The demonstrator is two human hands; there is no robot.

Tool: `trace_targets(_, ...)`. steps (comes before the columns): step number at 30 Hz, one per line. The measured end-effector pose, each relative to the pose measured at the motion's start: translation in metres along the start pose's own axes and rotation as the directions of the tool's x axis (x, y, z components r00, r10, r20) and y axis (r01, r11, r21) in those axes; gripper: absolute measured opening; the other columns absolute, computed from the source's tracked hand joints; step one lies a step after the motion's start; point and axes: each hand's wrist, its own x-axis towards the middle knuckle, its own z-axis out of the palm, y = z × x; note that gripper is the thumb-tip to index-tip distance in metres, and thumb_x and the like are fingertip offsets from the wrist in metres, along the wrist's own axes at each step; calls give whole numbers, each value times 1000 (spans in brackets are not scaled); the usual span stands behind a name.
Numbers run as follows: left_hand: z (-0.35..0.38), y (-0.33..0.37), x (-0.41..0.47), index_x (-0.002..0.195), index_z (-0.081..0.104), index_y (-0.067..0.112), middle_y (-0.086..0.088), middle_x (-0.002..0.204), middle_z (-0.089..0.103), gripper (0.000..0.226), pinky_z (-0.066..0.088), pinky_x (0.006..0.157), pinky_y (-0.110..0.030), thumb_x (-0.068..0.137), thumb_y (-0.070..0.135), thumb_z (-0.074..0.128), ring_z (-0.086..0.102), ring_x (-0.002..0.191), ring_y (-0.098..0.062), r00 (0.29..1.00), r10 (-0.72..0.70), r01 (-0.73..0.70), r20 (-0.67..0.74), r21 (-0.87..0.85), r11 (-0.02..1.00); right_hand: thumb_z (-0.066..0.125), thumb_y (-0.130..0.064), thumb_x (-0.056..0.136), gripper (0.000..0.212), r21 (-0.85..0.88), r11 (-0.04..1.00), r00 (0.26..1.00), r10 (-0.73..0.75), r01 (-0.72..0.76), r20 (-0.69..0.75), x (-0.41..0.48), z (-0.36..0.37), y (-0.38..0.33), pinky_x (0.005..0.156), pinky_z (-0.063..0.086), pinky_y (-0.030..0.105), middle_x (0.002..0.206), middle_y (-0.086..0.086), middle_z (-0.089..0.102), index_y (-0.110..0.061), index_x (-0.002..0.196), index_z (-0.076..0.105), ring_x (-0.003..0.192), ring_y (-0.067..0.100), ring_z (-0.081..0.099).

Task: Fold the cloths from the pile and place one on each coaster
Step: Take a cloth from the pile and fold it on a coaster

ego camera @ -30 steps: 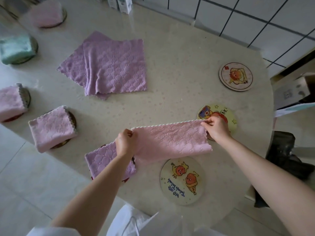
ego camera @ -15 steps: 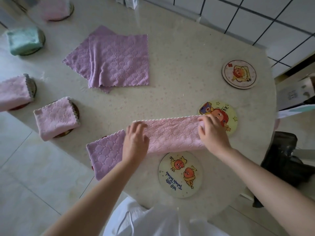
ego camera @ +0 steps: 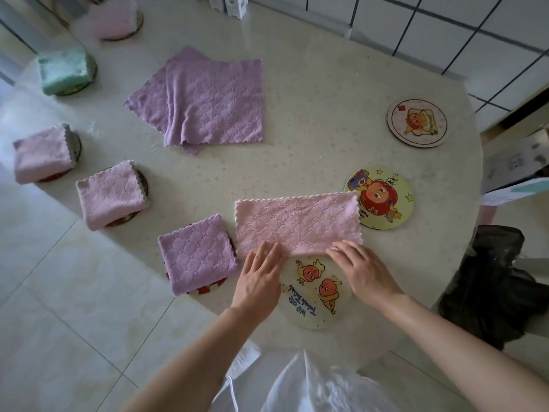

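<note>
A pink cloth (ego camera: 297, 223) lies folded in half as a flat rectangle on the round table (ego camera: 312, 114). My left hand (ego camera: 260, 278) and my right hand (ego camera: 361, 269) rest flat on its near edge, fingers spread. Just below it sits a bare coaster with two cartoon figures (ego camera: 315, 295), partly under my hands. A yellow coaster (ego camera: 383, 200) lies at the cloth's right end, another bare coaster (ego camera: 417, 122) farther back. The pile of purple cloths (ego camera: 208, 105) lies behind. A folded purple cloth (ego camera: 197, 254) covers a coaster left of my hands.
Along the left rim, folded cloths sit on coasters: two pink ones (ego camera: 111, 197) (ego camera: 44, 153), a green one (ego camera: 65, 68) and a pink one at the back (ego camera: 114, 17). A black bag (ego camera: 499, 281) lies on the floor at right. A tiled wall stands behind.
The cloth was held stretched above the table; it now lies flat, folded in half. Both hands slid from its far corners to its near edge.
</note>
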Motion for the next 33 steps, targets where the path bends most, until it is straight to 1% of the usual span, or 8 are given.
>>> trace_targets(6, 1, 9, -7, 152, 7, 12, -11, 159, -8, 67, -7, 118, -36, 95, 19, 40, -22, 141, -29, 982, -186, 187, 16, -102, 977, 70, 11, 64, 65, -25, 999, 997, 44, -42, 64, 4, -12, 11, 84, 53, 38, 116, 7, 58, -11, 123, 55, 106, 27, 55)
trace_targets(11, -1, 9, 3, 152, 4, 9, -13, 158, -11, 66, -11, 116, -35, 97, 23, 38, -24, 140, -30, 982, -185, 188, 39, -112, 976, 74, 0, 66, 45, -91, 994, 997, 57, -53, 48, 23, -14, 15, 69, 51, 35, 99, 6, 58, -14, 105, 59, 88, 26, 54)
trace_targets(15, -11, -9, 26, 152, 9, 15, -8, 159, -8, 64, -8, 118, -38, 97, 23, 40, -19, 143, -27, 987, -157, 160, 31, -104, 982, 68, 5, 71, 32, -111, 992, 998, 67, -66, 5, 32, -16, 20, 63, 46, 34, 87, 4, 58, -13, 96, 61, 76, 24, 52)
trace_targets(21, -34, -38, 73, 148, 23, 19, -13, 159, 0, 61, -7, 117, -48, 92, 18, 49, -8, 144, -38, 978, -206, 205, 18, 42, 978, 59, 9, 71, 32, 57, 998, 996, 31, -26, -88, 44, -31, 2, 67, 52, 34, 89, 8, 63, -5, 100, 64, 79, 25, 56)
trace_targets(25, -40, -45, 85, 150, 14, 17, -12, 160, -1, 69, -2, 117, -55, 90, 17, 49, -10, 145, -37, 956, -288, 282, 61, 91, 955, 60, 7, 75, 31, 177, 983, 995, -25, 43, -101, 38, -36, -22, 71, 54, 28, 92, 7, 62, -2, 105, 63, 83, 20, 57)
trace_targets(27, -39, -42, 83, 152, 4, 22, -9, 160, -6, 76, -2, 117, -54, 91, 16, 48, -12, 145, -34, 971, -230, 224, 65, 86, 971, 60, 5, 78, 30, 250, 966, 994, -33, 58, -103, 33, -34, -34, 73, 55, 27, 94, 6, 63, -3, 107, 63, 86, 18, 59)
trace_targets(29, -35, -33, 77, 152, -1, 24, -4, 160, -5, 78, 0, 119, -50, 92, 17, 48, -10, 146, -28, 996, -65, 59, 65, 85, 995, 58, 2, 83, 29, 326, 944, 995, -24, 54, -95, 31, -34, -47, 80, 54, 26, 99, 6, 64, -3, 110, 62, 93, 17, 60)
trace_targets(33, -24, -12, 59, 150, 19, 21, -3, 158, 17, 70, 17, 118, -47, 92, 30, 55, 12, 146, -25, 978, 202, -204, 49, 61, 977, 54, -4, 89, 21, 500, 866, 995, 46, 2, -85, 30, -41, -69, 79, 51, 22, 97, 1, 62, -8, 109, 62, 88, 10, 58)
